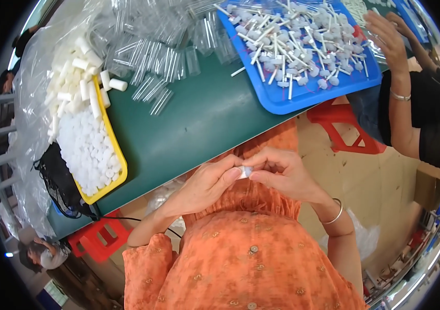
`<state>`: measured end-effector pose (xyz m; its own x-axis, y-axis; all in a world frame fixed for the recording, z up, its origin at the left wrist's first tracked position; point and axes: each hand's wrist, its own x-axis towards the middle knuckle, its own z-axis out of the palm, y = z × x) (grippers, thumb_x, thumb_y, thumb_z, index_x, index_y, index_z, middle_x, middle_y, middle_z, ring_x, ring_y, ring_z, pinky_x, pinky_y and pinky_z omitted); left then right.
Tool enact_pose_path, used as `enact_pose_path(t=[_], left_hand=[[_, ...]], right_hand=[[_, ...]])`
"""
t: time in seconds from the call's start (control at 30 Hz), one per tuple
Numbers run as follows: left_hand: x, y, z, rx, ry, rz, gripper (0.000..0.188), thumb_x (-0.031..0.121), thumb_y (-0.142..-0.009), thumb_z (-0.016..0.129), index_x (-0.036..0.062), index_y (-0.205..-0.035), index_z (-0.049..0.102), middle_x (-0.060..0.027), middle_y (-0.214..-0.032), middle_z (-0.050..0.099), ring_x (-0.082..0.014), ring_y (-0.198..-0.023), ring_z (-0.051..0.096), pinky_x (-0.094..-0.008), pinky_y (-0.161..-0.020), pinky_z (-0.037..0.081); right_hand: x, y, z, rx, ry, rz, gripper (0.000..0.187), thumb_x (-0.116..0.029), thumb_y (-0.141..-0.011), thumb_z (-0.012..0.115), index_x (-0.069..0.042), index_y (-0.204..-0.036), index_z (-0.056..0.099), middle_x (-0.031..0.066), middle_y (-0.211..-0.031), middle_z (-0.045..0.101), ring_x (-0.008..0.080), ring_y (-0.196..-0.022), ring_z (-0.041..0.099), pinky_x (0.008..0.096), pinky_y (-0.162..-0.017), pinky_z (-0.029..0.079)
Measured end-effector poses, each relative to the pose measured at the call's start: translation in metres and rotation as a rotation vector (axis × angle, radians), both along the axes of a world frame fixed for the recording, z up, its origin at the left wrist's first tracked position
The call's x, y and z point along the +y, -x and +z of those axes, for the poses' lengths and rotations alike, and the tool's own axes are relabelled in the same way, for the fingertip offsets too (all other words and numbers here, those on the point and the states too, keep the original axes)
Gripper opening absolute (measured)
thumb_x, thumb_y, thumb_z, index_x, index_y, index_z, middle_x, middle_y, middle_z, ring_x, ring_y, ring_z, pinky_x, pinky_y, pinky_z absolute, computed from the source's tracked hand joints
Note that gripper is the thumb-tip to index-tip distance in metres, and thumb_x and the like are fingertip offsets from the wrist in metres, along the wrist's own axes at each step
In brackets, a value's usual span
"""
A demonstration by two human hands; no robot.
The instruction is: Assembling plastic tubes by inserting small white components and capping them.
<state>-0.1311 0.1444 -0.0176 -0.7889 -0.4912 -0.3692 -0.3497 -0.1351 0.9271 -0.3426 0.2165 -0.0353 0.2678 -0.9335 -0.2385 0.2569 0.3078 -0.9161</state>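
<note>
Both of my hands meet in front of my body, just off the near edge of the green table (189, 129). Between their fingertips is a small white piece (243, 172) with a pale bluish-grey end; the fingers cover much of it. My left hand (210, 183) pinches its left side with thumb and forefinger. On the other side, my right hand (288, 174) grips the pale end, fingers curled.
A yellow tray (121, 164) of small white caps stands left, with white cylinders (83, 77) behind. Clear tubes (163, 64) lie at the back. White sticks with bluish-grey heads fill a blue tray (282, 107). A co-worker's hand (389, 41) is beside it. Red stools (341, 124) stand below.
</note>
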Motion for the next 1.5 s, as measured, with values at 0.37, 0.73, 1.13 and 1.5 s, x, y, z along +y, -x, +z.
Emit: enact_pose_path(t=[0.37, 0.73, 1.13, 1.5], left_hand=[[0.034, -0.009, -0.034, 0.004, 0.004, 0.205, 0.026, 0.025, -0.104, 0.045, 0.0018, -0.097, 0.056, -0.0096, -0.078, 0.058, -0.0201, -0.071, 0.056, -0.0339, -0.066, 0.044], [0.053, 0.029, -0.064, 0.290, -0.582, 0.801, 0.021, 0.024, -0.101, 0.053, 0.0056, -0.101, 0.062, -0.0065, -0.128, 0.061, -0.0088, -0.102, 0.054, -0.0315, -0.096, 0.042], [0.037, 0.030, -0.057, 0.290, -0.797, 0.710, 0.032, 0.022, -0.102, 0.051, -0.0009, -0.122, 0.061, -0.0051, -0.108, 0.068, -0.0088, -0.087, 0.061, -0.0238, -0.077, 0.050], [0.038, 0.025, -0.054, 0.356, -0.831, 0.788, 0.030, 0.023, -0.102, 0.051, 0.0004, -0.117, 0.062, -0.0056, -0.116, 0.064, -0.0140, -0.105, 0.058, -0.0300, -0.095, 0.045]], right_hand=[[0.009, -0.022, -0.012, 0.300, 0.273, -0.070, 0.017, -0.002, -0.091, 0.066, -0.001, -0.107, 0.068, 0.0004, -0.095, 0.064, 0.0060, -0.079, 0.056, 0.0199, -0.067, 0.045], [0.042, -0.070, -0.064, -0.126, -0.133, -0.449, 0.031, -0.028, -0.104, 0.048, -0.003, -0.121, 0.052, 0.0058, -0.108, 0.058, 0.0121, -0.095, 0.056, 0.0290, -0.081, 0.048], [0.013, -0.070, -0.041, -0.718, -0.536, -0.471, 0.039, -0.043, -0.107, 0.029, -0.010, -0.089, 0.043, -0.0040, -0.059, 0.034, 0.0071, -0.047, 0.026, 0.0237, -0.045, 0.024], [0.012, -0.050, -0.028, -0.795, -0.740, -0.289, 0.038, -0.042, -0.106, 0.033, -0.009, -0.098, 0.050, -0.0062, -0.058, 0.033, 0.0055, -0.047, 0.025, 0.0221, -0.043, 0.022]])
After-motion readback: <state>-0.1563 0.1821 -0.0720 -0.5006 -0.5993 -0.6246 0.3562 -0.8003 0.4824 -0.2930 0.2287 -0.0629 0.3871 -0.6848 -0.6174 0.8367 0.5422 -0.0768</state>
